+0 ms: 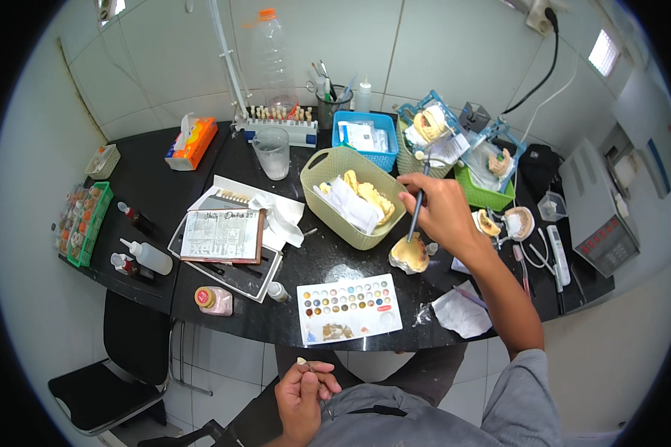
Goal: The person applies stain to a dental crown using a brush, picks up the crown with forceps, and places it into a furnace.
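My right hand (443, 208) is closed around a slim dark-handled brush (417, 212), held steeply over the table. The brush's lower end meets or hangs just above a yellowish dental cast (408, 255); I cannot tell whether they touch. Low over my lap, my left hand (302, 398) pinches a thin metal clamp (326, 407), mostly hidden by the fingers. A small cream tooth-like piece (301, 361) shows at the fingertips. Between the hands, on the table's front part, lies a white palette (350, 339) with rows of coloured wells and brown smears.
An olive basket (328, 220) with yellow casts and paper stands behind the palette. A crumpled tissue (462, 311) and articulated casts (518, 222) are at right. To the left are a notebook on a tray (222, 237), a pink-filled jar (215, 300) and bottles (149, 257). A glass (273, 155) stands farther back.
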`<state>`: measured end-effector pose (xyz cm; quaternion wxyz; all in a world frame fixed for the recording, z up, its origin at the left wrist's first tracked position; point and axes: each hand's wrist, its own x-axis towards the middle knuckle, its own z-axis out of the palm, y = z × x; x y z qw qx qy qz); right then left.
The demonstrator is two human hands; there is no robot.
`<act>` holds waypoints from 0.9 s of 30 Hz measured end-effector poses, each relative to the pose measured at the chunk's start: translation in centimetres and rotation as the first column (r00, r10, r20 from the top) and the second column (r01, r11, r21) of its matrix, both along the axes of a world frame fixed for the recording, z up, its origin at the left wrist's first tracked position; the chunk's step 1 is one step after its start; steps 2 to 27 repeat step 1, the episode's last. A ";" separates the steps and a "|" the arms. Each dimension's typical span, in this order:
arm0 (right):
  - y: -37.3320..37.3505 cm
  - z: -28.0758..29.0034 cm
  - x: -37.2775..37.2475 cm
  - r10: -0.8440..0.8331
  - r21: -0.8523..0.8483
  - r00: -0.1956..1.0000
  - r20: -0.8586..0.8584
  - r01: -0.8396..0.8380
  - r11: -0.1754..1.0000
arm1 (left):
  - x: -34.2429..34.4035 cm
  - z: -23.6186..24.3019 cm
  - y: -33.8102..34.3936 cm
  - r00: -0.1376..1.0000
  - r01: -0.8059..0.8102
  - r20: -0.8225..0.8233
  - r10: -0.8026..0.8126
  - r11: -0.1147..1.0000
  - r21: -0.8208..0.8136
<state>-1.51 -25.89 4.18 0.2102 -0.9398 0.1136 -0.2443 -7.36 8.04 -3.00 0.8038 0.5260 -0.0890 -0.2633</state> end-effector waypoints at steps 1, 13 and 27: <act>0.0 0.0 0.0 0.004 0.005 1.000 0.012 -0.005 1.000 | 0.1 -0.1 0.0 1.000 -0.014 -0.010 0.014 1.000 -0.020; 0.0 0.0 0.0 0.004 0.005 1.000 0.012 -0.005 1.000 | 0.1 -0.1 0.0 1.000 -0.014 -0.010 0.014 1.000 -0.020; 0.0 0.0 0.0 0.004 0.005 1.000 0.012 -0.005 1.000 | 0.1 -0.1 0.0 1.000 -0.014 -0.010 0.014 1.000 -0.020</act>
